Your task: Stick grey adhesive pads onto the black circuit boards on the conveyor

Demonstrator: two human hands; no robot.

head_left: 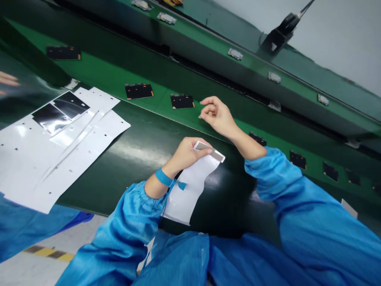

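A glossy dark green workbench [131, 155] spans the middle of the frame, with pale light reflected in a soft streak left of centre. Beyond it, a brighter green strip [102, 75] slants from the upper left down to the right edge, beneath a long green shelf [202, 35] at a similar slant. Plain pale grey fills the upper right corner. At lower left, the light grey floor [32, 274] bears yellow-and-black hazard striping [49, 252].

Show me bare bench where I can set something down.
Free: the glossy dark-green bench between the large white spotted sheets and the left hand, and between the long white strip and the blue fabric right sleeve. Crowded: the left side, under those sheets.
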